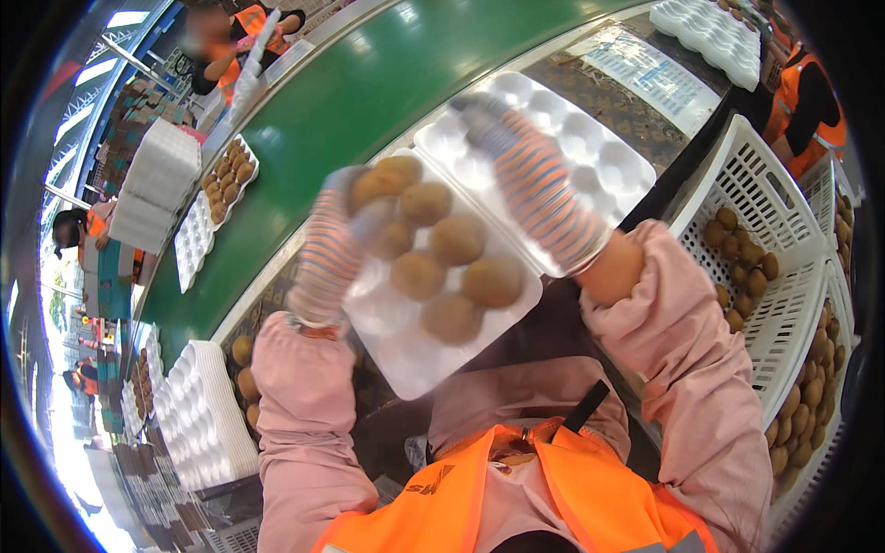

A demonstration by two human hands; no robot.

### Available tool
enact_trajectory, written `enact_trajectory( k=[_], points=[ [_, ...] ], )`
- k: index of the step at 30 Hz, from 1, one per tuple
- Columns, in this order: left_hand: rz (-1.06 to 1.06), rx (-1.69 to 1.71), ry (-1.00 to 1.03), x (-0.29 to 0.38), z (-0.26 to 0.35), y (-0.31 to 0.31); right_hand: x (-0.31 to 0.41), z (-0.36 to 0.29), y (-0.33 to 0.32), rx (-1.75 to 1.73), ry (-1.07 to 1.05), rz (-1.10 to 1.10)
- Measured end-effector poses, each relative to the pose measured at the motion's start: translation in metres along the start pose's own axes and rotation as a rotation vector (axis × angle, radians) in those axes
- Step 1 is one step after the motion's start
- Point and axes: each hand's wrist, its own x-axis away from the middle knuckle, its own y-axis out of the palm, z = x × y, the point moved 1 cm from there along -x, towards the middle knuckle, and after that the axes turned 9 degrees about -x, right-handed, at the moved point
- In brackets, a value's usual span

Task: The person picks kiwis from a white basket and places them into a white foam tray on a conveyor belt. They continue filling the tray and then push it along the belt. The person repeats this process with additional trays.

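An opened white foam fruit tray [387,345] lies before me, tilted, beside a green conveyor belt. Its near half holds several brown kiwifruit [418,275]; the cups of its far half [615,162] that show are bare. My left hand [339,238], in a striped knit glove, is at the left end of the near half, its fingers around kiwifruit there; whether it grips one is blurred. My right hand [515,155], gloved alike, reaches over the far half with blurred fingertips near its upper edge; whether it holds anything cannot be told.
The green belt [359,90] carries another tray of kiwifruit [228,180]. Stacked empty trays [200,415] stand at the left. White plastic crates [753,180] with kiwifruit are at my right. Co-workers in orange vests are across the belt and at the far right.
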Motion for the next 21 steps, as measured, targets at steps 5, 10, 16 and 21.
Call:
enact_trajectory(
  k=[5,10,16,21],
  points=[
    [0.198,-0.502,-0.350,-0.001,-0.046,-0.050,-0.025,-0.023,-0.143,-1.430,0.576,-0.470],
    [0.323,-0.504,-0.366,-0.018,-0.070,-0.030,-0.007,-0.034,-0.337,-0.213,0.186,0.392],
    [0.016,-0.762,-0.152,-0.033,-0.057,-0.027,0.062,-0.071,-0.454,1.124,0.462,0.685],
    [-0.099,-0.598,-0.137,-0.027,-0.072,-0.045,0.099,-0.078,-0.468,1.557,0.273,0.565]
  ],
)
